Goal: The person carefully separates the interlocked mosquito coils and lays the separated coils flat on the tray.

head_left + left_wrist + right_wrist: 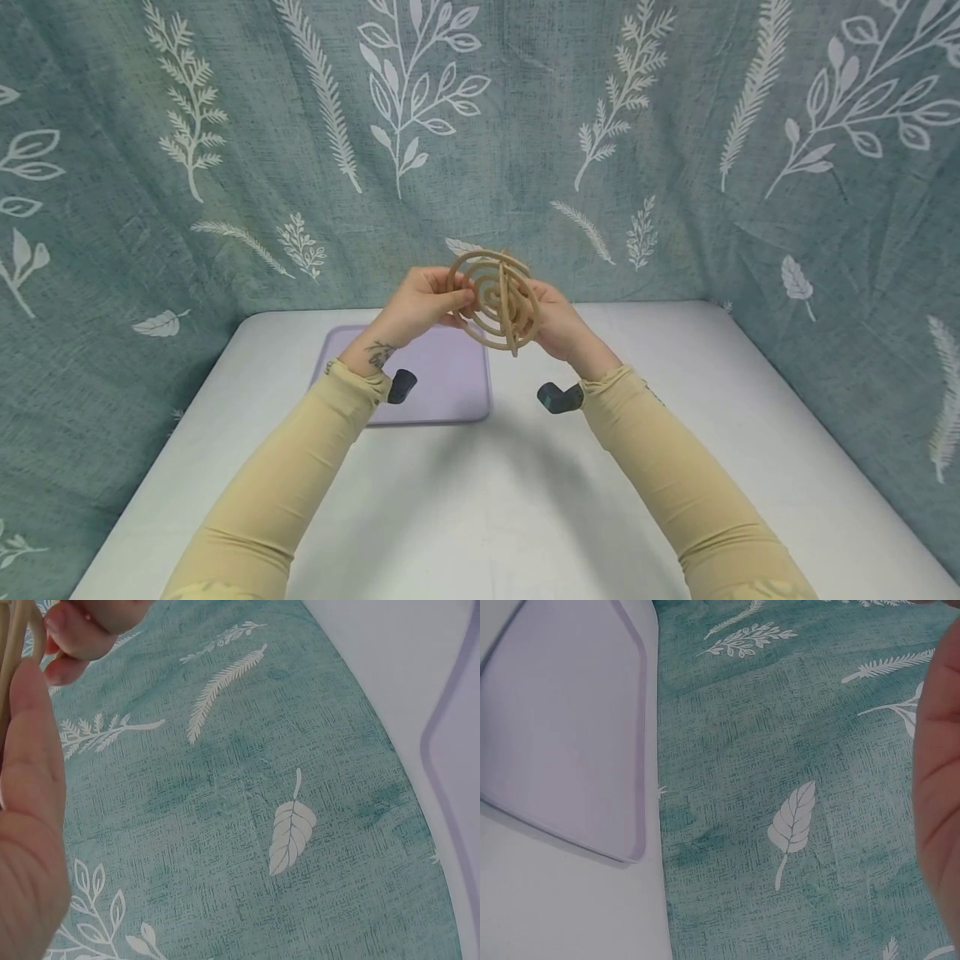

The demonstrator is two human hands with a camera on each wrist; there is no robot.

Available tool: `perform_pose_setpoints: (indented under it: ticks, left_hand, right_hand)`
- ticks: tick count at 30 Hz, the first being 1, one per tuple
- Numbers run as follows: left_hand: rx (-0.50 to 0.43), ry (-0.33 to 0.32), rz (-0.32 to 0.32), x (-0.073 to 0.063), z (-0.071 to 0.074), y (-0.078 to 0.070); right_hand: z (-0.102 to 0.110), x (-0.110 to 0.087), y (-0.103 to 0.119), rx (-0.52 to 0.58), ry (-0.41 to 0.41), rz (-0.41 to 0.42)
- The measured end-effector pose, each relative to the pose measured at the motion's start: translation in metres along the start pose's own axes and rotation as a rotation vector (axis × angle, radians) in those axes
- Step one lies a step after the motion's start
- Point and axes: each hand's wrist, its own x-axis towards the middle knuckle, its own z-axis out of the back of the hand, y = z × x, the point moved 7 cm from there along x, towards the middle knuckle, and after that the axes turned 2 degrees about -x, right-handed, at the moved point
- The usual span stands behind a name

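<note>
Above the table, in the head view, both hands hold up a tan object of round, spiral-like rings with a flat bar (505,300) standing across them. My left hand (412,307) pinches its left rim, thumb on the near side and fingers behind. On the far right side, my right hand (561,323) grips it, its fingertips partly hidden behind the rings. The left wrist view catches only a sliver of the tan piece (16,652) at the upper left, between fingers. In the right wrist view, just part of the right palm shows at the right edge.
A shallow lilac tray (450,392) lies on the white table (495,508), below and left of the hands. Teal curtain (525,167) with white leaf prints surrounds the table at the back and sides. Dark wrist camera mounts (558,398) jut from both sleeves.
</note>
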Motion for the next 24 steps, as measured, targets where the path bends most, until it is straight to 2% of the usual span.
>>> perform_pose_setpoints:
  ticks: [8, 17, 24]
  left_hand:
    - [0.028, 0.038, 0.035, -0.0006, -0.0022, 0.0018]
    - [-0.081, 0.027, -0.038, 0.0006, -0.0058, 0.0020]
    - [-0.099, 0.021, -0.062, 0.0005, -0.0072, 0.0011]
  right_hand:
    - [-0.0016, -0.0019, -0.0030, 0.040, 0.036, -0.024]
    - [-0.0031, 0.0002, -0.0023, 0.150, 0.053, 0.046]
    - [-0.0086, -0.0028, 0.0022, 0.255, 0.056, 0.036]
